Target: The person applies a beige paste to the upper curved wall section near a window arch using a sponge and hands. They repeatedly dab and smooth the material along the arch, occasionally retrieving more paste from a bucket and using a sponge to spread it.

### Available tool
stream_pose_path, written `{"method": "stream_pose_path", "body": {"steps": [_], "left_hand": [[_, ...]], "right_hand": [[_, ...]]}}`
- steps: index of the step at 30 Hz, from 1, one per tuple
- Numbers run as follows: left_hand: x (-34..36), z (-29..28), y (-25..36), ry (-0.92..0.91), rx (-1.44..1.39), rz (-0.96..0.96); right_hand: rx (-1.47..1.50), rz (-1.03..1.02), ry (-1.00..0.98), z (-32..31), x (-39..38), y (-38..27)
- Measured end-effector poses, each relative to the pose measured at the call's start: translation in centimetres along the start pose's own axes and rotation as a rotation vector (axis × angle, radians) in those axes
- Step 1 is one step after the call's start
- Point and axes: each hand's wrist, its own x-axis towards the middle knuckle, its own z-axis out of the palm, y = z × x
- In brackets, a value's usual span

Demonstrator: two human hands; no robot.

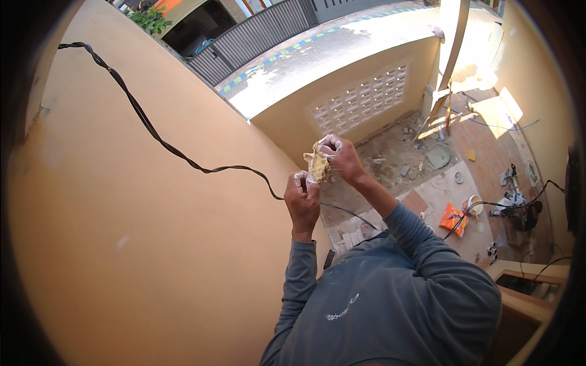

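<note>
Both my hands are raised in front of me, closed on a ragged, pale-yellow fibrous clump (317, 166) with whitish patches. My left hand (303, 204) pinches its lower end, and my right hand (343, 161) grips the upper right side. White residue coats the fingertips of both hands. Fingers cover part of the clump, and I cannot make out exactly what material it is.
A twisted black cable (146, 125) crosses in front of the peach wall (122, 244) on the left. Below lie rubble (397, 161), an orange bag (453, 219) and a white bucket (475, 207). A low wall with vent blocks (363, 94) stands ahead.
</note>
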Motion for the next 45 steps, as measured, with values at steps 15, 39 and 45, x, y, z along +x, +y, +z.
{"method": "stream_pose_path", "body": {"steps": [15, 39, 45], "left_hand": [[1.7, -1.1, 0.1, 0.001, -0.302, -0.281], [1.7, -2.5, 1.6, -0.136, 0.164, 0.059], [-0.3, -1.5, 0.7, -0.045, -0.104, -0.009]], "right_hand": [[0.022, -0.250, -0.180, -0.4, -2.0, -2.0], [-0.538, -0.561, -0.023, 0.8, -3.1, -3.2], [-0.255, -0.311, -0.050, -1.0, -1.8, -3.7]]}}
